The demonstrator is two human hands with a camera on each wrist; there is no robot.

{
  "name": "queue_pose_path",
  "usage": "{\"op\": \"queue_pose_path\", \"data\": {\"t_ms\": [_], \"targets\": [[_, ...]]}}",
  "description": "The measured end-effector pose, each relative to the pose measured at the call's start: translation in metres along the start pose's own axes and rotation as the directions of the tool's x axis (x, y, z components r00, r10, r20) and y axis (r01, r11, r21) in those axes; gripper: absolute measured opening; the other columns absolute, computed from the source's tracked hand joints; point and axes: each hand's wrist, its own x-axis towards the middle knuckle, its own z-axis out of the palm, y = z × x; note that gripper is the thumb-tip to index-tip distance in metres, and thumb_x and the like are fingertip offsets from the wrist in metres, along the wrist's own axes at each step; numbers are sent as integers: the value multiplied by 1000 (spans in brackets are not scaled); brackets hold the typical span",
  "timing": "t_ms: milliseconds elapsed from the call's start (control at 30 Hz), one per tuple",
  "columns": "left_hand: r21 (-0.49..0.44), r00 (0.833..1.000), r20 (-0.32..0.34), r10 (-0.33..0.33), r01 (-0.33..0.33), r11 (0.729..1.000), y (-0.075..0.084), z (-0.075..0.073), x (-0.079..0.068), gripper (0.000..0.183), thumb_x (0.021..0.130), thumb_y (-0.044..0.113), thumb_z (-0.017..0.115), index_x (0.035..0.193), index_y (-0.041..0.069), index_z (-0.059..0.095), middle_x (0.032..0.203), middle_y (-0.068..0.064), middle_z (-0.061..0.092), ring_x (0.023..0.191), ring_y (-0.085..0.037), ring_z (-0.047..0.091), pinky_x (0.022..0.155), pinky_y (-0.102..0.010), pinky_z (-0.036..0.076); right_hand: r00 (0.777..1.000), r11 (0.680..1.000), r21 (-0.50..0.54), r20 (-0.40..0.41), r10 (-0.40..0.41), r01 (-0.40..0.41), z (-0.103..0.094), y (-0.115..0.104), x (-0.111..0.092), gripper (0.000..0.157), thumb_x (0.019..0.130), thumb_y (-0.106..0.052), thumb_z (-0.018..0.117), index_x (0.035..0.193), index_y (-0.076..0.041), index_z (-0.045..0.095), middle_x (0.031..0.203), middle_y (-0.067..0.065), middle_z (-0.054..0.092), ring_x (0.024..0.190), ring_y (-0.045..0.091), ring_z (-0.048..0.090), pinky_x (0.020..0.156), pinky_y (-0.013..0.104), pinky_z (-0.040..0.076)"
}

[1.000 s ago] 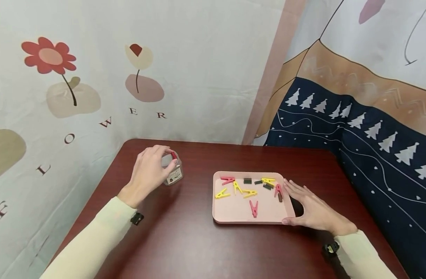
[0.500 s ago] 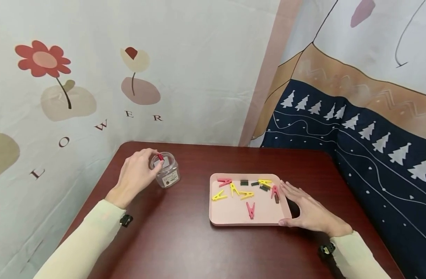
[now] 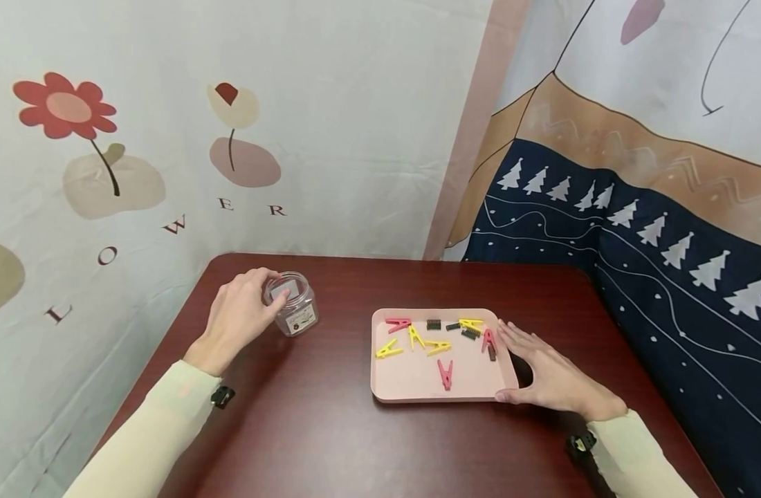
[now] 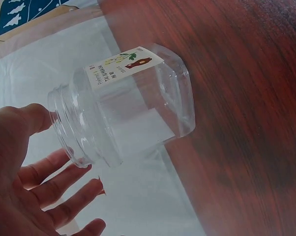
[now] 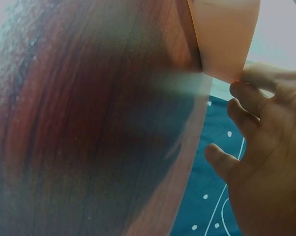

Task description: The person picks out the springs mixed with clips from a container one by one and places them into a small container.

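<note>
A clear jar [image 3: 297, 310] with a paper label stands at the back left of the table. My left hand [image 3: 239, 312] is at its mouth, thumb and fingertips right at the rim. In the left wrist view the fingers [image 4: 64, 187] are spread beside the jar's neck, with nothing visible between them. My right hand [image 3: 561, 377] touches the right end of a pink tray [image 3: 411, 384], thumb at the front corner, fingers along the side. The tray holds pink clothespins [image 3: 445, 375], yellow clothespins [image 3: 389, 349] and several small dark ridged pieces [image 3: 433, 324].
The dark reddish wooden table [image 3: 331, 429] ends at the back against a pale printed curtain [image 3: 355, 138]. A navy cloth with white trees [image 3: 667, 311] hangs along the right side. A black device [image 3: 222, 396] is strapped to each wrist.
A small red thing pinched between my left thumb and finger is no longer visible there. The left hand has shifted slightly left over the jar's mouth. The right hand stays at the tray.
</note>
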Motion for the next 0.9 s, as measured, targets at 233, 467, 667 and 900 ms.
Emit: {"op": "queue_pose_path", "data": {"t_ms": [233,467,667,900], "targets": [[1,1000,4,-4,4,1000,2,-1,-1,36,104,27,82,131,3,79,110,-21,82,101,-43,76,87,-66,60,1000,1000,-3,7,10,-10,-2,-2,0,129,83,-76,94,181,-10,41,191,17,36,177,49,35,138,81,27],[7,1000,-22,18,-18,1000,0,0,-1,35,104,27,82,129,3,79,115,-22,83,106,-46,77,88,-69,60,1000,1000,-11,19,3,-2,-5,-3,0,128,84,-76,94,181,-11,41,191,16,36,178,47,34,138,81,28],[-11,999,-43,34,-34,999,8,-3,0,34,103,24,83,131,4,79,126,-20,83,115,-46,77,95,-72,60,1000,1000,-14,8,-6,6,-4,-2,-1,128,84,-76,93,181,-10,41,191,17,36,177,49,34,138,82,27],[-24,997,-65,50,-51,998,19,-2,-1,32,103,23,83,130,7,80,130,-18,84,117,-46,78,99,-73,59,1000,1000,-9,15,-8,9,-4,-3,0,128,84,-75,94,181,-10,41,191,16,35,178,48,33,138,81,28]]}}
